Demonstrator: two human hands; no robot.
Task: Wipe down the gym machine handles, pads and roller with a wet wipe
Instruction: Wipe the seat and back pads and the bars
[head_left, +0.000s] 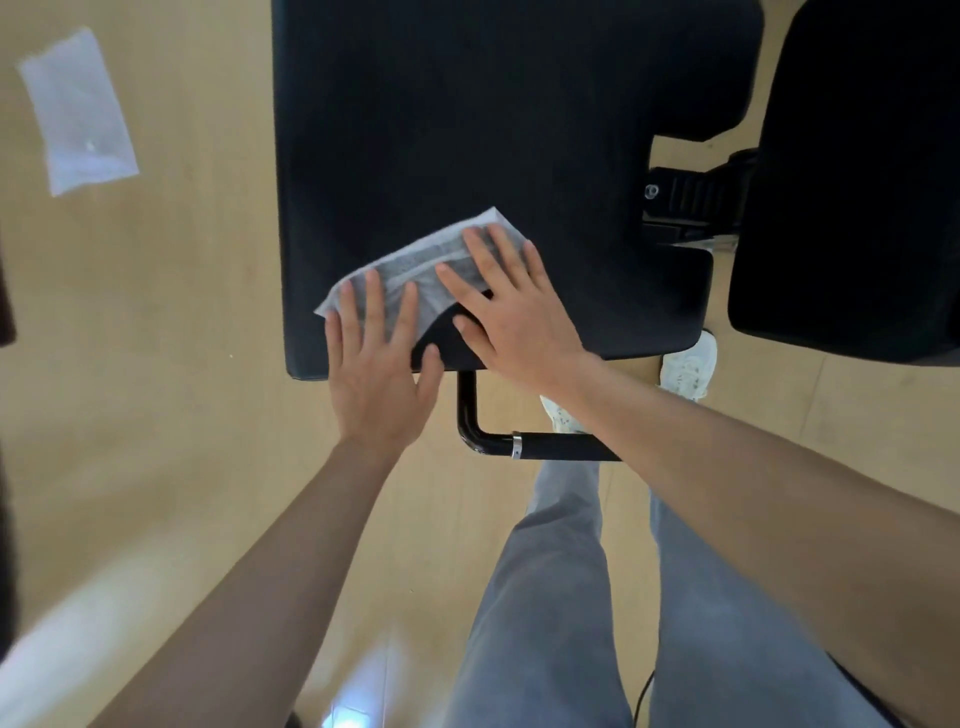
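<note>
Floor: pale wood-look flooring (182, 364) fills the left side and bottom of the frame.
Left hand: left hand (379, 374) lies flat with fingers spread, fingertips pressing the lower left part of the wet wipe (410, 265); it grips nothing.
Right hand: right hand (511, 312) is also flat and splayed, its fingers on the upper right part of the wipe, just beside the left hand.
Wet wipe: white, spread out in a slanted strip (dark pad showing through it), near the lower edge of the large black pad (467, 130), centre of the frame.
Large pad: black, flat, filling the upper middle of the frame.
Handle: black bent tube (561, 447) comes out from under the pad's lower edge, with a silver ring and a dark grip partly hidden by the right forearm.
Second pad: another black pad (857, 182) at the upper right, apart from the first, with a black ribbed bracket (691, 197) between them.
Person: grey trousers (545, 597) at lower centre, and a white shoe (688, 366) below the large pad's right corner.
Wrapper: a pale translucent packet (78, 111) lies on the floor at the upper left.
</note>
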